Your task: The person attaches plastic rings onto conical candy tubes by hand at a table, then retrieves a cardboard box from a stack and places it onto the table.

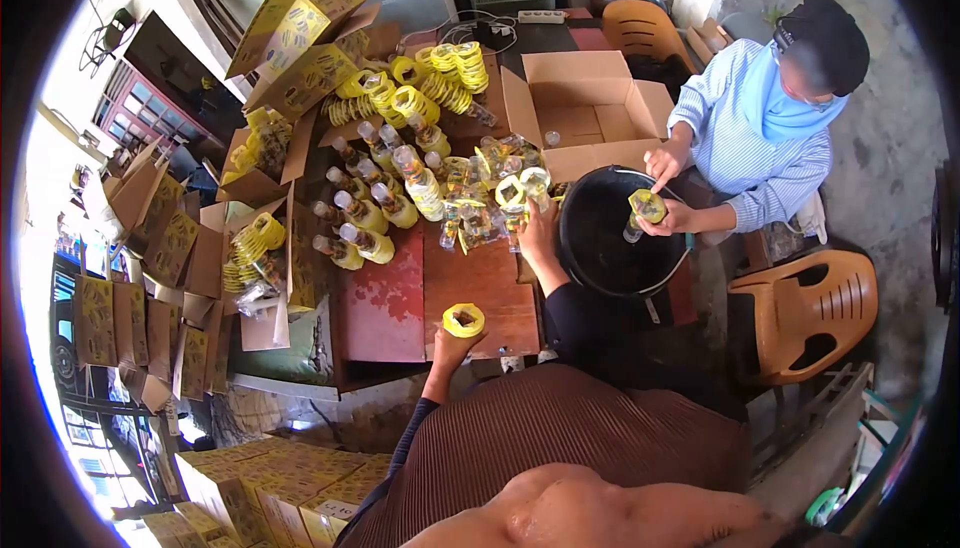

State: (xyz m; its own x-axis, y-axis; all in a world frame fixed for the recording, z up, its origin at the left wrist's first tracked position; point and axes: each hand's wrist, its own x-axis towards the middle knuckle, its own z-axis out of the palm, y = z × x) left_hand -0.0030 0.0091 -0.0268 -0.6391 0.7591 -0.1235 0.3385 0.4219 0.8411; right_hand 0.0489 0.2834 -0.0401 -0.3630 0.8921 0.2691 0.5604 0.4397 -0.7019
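Note:
Near the table's front edge, my left hand (452,348) is wrapped round a yellow-rimmed container (463,320) seen from its top. My right hand (540,240) reaches to the pile of small clear and yellow packets (475,193), beside the black bucket (590,273); its fingers are closed at a clear item with a yellow ring, too small to make out. Left of the pile, several clear-capped bottles (362,210) with yellow wrapping stand in rows. Stacks of yellow rings (415,103) lie behind them.
Across the bucket a co-worker (770,138) holds a yellow-topped container (648,206). An open cardboard box (585,113) stands at the back. Yellow-printed cartons (300,43) are piled at the left. An orange chair (810,308) is at the right.

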